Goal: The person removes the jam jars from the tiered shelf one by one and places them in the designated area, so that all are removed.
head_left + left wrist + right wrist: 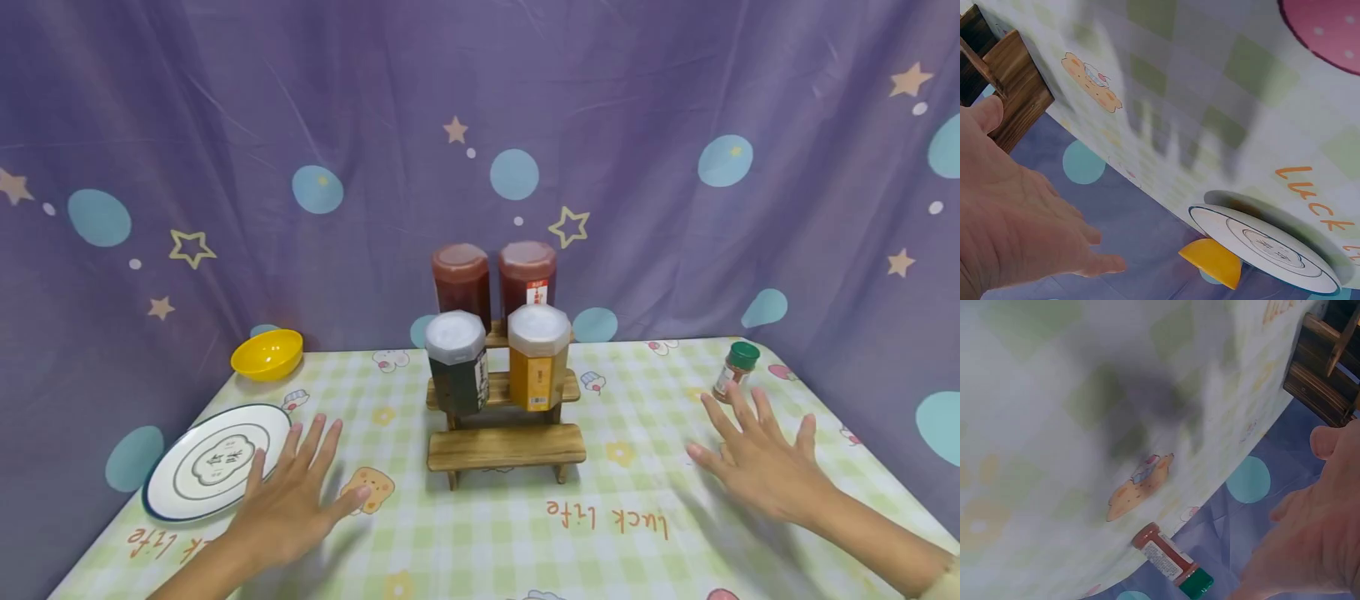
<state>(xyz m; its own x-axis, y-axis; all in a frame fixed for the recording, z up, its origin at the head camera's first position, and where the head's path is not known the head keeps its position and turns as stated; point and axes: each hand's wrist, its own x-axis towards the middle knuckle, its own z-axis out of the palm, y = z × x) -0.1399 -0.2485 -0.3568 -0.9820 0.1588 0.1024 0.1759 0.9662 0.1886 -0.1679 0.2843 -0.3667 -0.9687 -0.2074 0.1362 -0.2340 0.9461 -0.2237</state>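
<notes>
My left hand (pixel 288 504) hovers with spread fingers just right of a white plate (pixel 161 492) with a dark rim; it holds nothing. On the other side my right hand (pixel 772 467), fingers also spread, is over the cloth near a small spice jar (pixel 731 379) with a green lid. Between the hands stands a tiered wooden rack (pixel 506 447). Its middle step carries a dark jar (pixel 459 379) and a yellow-labelled jar (pixel 538 367), both with pale lids. Behind them, higher up, are two red-brown jars (pixel 461 279), (pixel 527 271) partly hidden by the front ones.
A yellow bowl (pixel 267 356) sits at the back left, beyond the plate. The checked tablecloth (pixel 645 575) covers the table, whose back edge meets a purple curtain (pixel 375 100). The rack's lowest step (pixel 506 446) bears no jar.
</notes>
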